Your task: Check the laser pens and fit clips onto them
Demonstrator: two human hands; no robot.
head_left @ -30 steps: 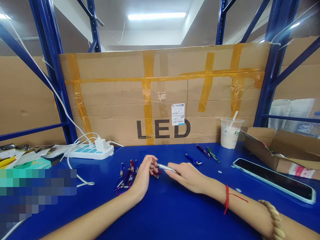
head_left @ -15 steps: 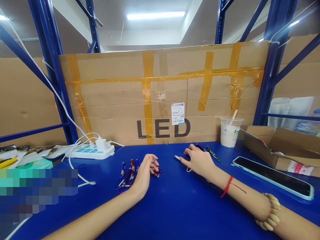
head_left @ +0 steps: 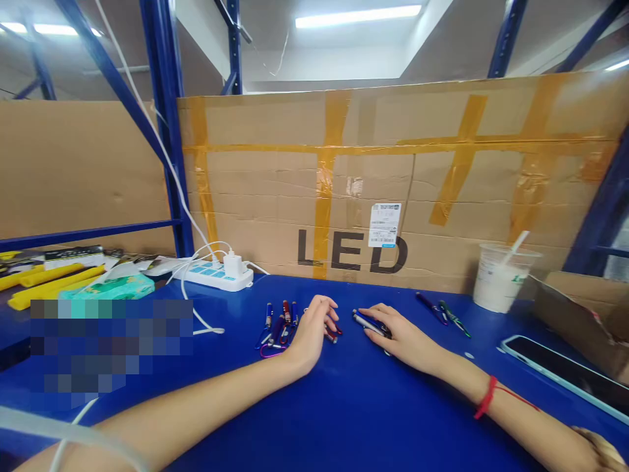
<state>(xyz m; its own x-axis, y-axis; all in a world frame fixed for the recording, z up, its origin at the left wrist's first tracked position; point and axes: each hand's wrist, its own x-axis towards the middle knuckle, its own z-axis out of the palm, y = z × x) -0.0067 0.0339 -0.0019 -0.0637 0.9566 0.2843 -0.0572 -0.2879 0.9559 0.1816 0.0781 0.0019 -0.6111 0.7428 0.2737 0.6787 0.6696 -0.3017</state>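
My right hand [head_left: 405, 337] lies palm down on the blue table, its thumb and fingers closed round a silver tube [head_left: 364, 321] and a dark blue one beside it. They resemble small keychain flashlights. My left hand [head_left: 312, 337] rests on its side with loosely bent, parted fingers. Red tubes [head_left: 331, 337] poke out by its fingertips, partly covered by them. Left of this hand is a bunch of blue, red and purple keychain flashlights [head_left: 278, 326] with carabiner clips. A purple one [head_left: 431, 307] and a green one [head_left: 454, 317] lie beyond my right hand.
At the right are a lidded cup with a straw [head_left: 501, 278], a phone [head_left: 570, 373] and a cardboard box [head_left: 574, 321]. A white power strip [head_left: 216, 274] with cables stands back left, near yellow tubes [head_left: 59, 285]. A cardboard panel [head_left: 275, 196] closes the back.
The view has turned left. My right hand has come away from the purple and green flashlights and nearer my left hand, carrying the silver and blue ones. My left hand stays by the bunch.
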